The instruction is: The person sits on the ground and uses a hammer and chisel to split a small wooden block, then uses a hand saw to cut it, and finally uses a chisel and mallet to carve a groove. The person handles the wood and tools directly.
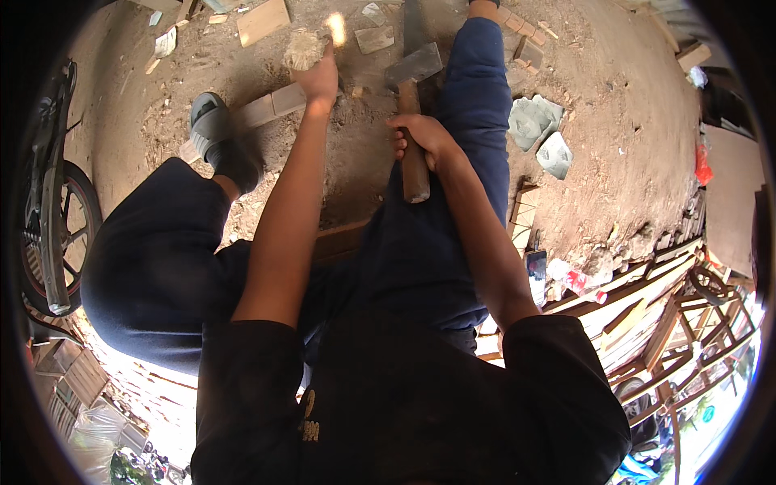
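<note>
My left hand (318, 79) is closed on a pale, rough, dusty lump (304, 50) above the dirt floor, just beyond a row of light blocks (259, 111). Its fingers are partly hidden. My right hand (422, 137) wraps round the wooden handle (415, 182) of a hammer with a wide grey head (412, 66). The handle points back toward my body, between my legs. A dark strip of metal (415, 24) lies beyond the hammer head. Flat grey shards (533, 121) lie beside my right leg.
A sandaled foot (212, 129) rests at the left. A motorbike wheel (77, 242) stands at the far left. Wood scraps (263, 20) lie ahead. A phone (536, 275), a bottle (586, 284) and piled wooden frames (671, 339) are at the lower right.
</note>
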A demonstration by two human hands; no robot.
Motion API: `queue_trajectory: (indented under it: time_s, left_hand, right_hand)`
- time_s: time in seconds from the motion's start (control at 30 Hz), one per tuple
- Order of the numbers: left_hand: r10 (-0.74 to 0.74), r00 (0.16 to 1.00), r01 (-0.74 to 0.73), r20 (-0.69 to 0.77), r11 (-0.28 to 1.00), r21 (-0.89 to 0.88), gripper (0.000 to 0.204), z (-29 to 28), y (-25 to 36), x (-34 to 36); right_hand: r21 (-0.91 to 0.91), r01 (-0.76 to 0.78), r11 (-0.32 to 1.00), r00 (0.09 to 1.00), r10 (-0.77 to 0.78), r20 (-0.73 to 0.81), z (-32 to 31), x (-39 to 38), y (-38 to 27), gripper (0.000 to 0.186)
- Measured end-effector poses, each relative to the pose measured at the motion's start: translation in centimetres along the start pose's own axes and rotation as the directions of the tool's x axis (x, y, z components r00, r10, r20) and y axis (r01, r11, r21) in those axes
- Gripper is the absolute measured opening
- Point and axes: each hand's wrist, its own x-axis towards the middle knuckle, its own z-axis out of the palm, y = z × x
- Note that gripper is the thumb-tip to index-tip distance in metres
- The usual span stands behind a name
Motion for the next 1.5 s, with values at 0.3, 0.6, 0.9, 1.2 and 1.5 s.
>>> queue_trajectory:
  time_s: [0.3, 0.6, 0.9, 1.2, 1.5]
  left_hand:
    - [0.155, 0.967, -0.193, -0.204, 0.965, -0.178, 0.035, 4.0, 1.4, -3.6]
    - [0.213, 0.925, -0.229, -0.314, 0.973, -0.014, 0.02, 4.6, 3.0, -3.2]
    - [0.182, 0.94, -0.228, -0.287, 0.965, -0.134, 0.021, 4.4, 1.6, -2.5]
    - [0.146, 0.936, -0.215, -0.319, 0.957, -0.194, 0.024, 3.5, 3.0, -3.7]
    - [0.036, 0.977, -0.09, -0.212, 0.963, -0.253, 0.026, 1.5, 4.5, -3.8]
  right_hand:
    - [-0.413, 0.319, 0.853, 0.931, -0.363, -0.031, 3.5, -6.8, -2.6, 0.018]
    - [-0.247, 0.783, 0.572, 0.6, -0.798, 0.053, 12.5, -15.9, -9.3, 0.021]
    - [-0.707, 0.207, 0.676, 0.917, -0.386, -0.101, 10.4, -10.5, -6.6, 0.027]
    - [-0.391, 0.813, 0.431, 0.52, -0.839, 0.158, 18.0, -19.0, -13.5, 0.024]
    - [-0.808, 0.155, 0.568, 0.913, -0.395, -0.103, 11.0, -10.6, -6.2, 0.023]
